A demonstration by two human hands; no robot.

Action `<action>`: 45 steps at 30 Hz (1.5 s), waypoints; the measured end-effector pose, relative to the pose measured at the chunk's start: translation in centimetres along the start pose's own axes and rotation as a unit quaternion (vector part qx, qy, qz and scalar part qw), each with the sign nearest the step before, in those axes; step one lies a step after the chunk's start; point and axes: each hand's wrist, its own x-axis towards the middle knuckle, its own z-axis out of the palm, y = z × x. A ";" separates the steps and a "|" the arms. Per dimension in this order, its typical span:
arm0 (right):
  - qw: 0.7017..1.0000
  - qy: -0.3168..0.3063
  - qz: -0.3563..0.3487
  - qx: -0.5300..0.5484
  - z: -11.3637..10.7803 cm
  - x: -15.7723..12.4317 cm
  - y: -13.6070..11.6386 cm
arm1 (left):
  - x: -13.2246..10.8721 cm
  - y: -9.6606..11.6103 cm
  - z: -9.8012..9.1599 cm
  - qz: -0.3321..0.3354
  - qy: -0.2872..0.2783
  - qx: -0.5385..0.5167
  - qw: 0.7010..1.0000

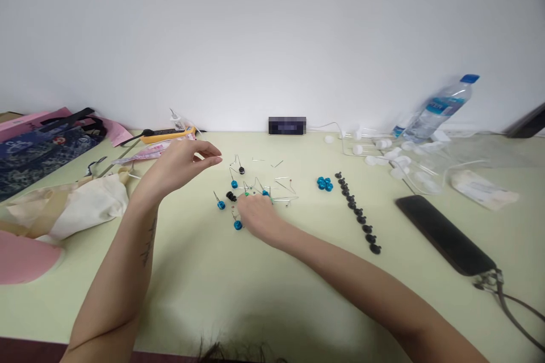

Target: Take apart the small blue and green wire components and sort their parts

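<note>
My right hand (258,215) reaches down among thin metal wire pieces (283,184), its fingers curled inward and their tips hidden; whatever they hold cannot be seen. Raised to the left, my left hand (183,161) has thumb and fingers stretched toward each other with a small gap and nothing visible between them. Blue beads with wire ends lie around, one bead (221,205) at the left and another bead (238,225) nearer me. Small black parts (231,197) sit just left of my right hand. Tiny green and red bits show among the wires.
A cluster of blue beads (325,184) and a row of black suction cups (359,212) lie right of my hand. Farther right are a black phone (445,233), white round pieces (400,164) and a water bottle (440,108). A cloth bag (93,204) lies left.
</note>
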 end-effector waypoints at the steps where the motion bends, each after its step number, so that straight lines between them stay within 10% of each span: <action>1: 1.000 0.003 0.003 0.000 -0.2 0.0 0.0 | 0.0 0.1 0.1 0.001 -0.004 0.003 1.000; 17: 0.990 0.143 -0.001 0.006 -5.3 -2.2 1.6 | 0.5 0.7 2.4 0.114 -0.166 -0.035 0.979; 25: 0.919 0.259 0.035 0.296 -9.8 -5.7 4.9 | 0.2 3.0 4.5 0.098 -0.148 -0.199 0.964; 29: 0.860 0.238 0.074 0.445 -9.5 -6.5 6.5 | 0.4 3.7 6.9 0.036 -0.058 -0.481 0.874; 34: 0.749 0.016 0.034 0.661 -8.3 -6.4 6.5 | -0.9 5.7 8.9 0.014 -0.041 -0.642 0.766; 41: 0.602 0.034 0.046 0.797 -8.2 -6.6 5.5 | -1.8 6.4 7.7 0.097 0.043 -0.488 0.866; 45: 0.590 0.015 0.092 0.802 -7.8 -6.5 6.0 | -1.7 5.8 7.6 0.209 0.082 -0.350 0.910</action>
